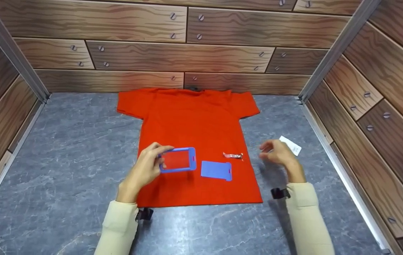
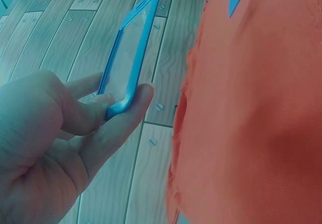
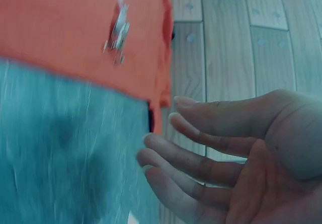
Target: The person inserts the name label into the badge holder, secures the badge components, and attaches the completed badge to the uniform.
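Note:
My left hand pinches one end of a blue badge holder frame with a clear window, held above a red T-shirt. In the left wrist view, thumb and fingers grip the lower end of that badge holder. A flat blue panel with a slot lies on the shirt just right of it. Behind the panel is a small clear packet with metallic contents. Off the shirt's right side hovers my right hand, fingers loosely bent around nothing. The right wrist view shows that hand holding nothing.
A white card or tag lies on the grey marbled floor, partly behind the right hand. Wood-patterned walls enclose the back and sides, with metal corner posts.

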The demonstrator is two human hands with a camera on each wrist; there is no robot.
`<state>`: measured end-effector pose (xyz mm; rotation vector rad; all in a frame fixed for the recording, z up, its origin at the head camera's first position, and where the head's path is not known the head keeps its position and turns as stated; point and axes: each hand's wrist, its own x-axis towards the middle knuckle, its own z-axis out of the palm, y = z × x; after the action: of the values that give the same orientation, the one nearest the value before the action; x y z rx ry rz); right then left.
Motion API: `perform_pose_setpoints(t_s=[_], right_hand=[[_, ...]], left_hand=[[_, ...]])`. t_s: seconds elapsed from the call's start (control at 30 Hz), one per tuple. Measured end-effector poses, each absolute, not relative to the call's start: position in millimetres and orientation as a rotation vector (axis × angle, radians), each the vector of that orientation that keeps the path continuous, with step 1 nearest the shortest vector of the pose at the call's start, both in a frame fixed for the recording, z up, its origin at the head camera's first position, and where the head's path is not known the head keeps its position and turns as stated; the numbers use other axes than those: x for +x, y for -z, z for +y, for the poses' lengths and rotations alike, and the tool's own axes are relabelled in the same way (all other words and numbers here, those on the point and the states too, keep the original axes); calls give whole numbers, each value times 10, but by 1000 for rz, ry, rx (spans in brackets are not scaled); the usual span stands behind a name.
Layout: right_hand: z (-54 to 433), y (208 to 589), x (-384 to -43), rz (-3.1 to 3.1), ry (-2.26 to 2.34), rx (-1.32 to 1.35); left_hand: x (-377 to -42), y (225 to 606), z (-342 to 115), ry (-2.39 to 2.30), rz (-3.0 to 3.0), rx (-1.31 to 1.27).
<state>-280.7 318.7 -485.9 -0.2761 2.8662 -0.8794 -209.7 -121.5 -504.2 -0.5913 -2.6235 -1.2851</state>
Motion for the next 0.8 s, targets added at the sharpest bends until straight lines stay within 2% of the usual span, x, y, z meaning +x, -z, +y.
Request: perform_pose_setpoints(t_s=[0.43,0.8], right_hand=[[3805,4980,-3017,2953,944,-63],[4070,5116,-3091,3033,950,167]], left_hand=[[-2092,5050,-1219,1284,-2625,-583],[-2094,5035,-1223,1298,-2638,-575]])
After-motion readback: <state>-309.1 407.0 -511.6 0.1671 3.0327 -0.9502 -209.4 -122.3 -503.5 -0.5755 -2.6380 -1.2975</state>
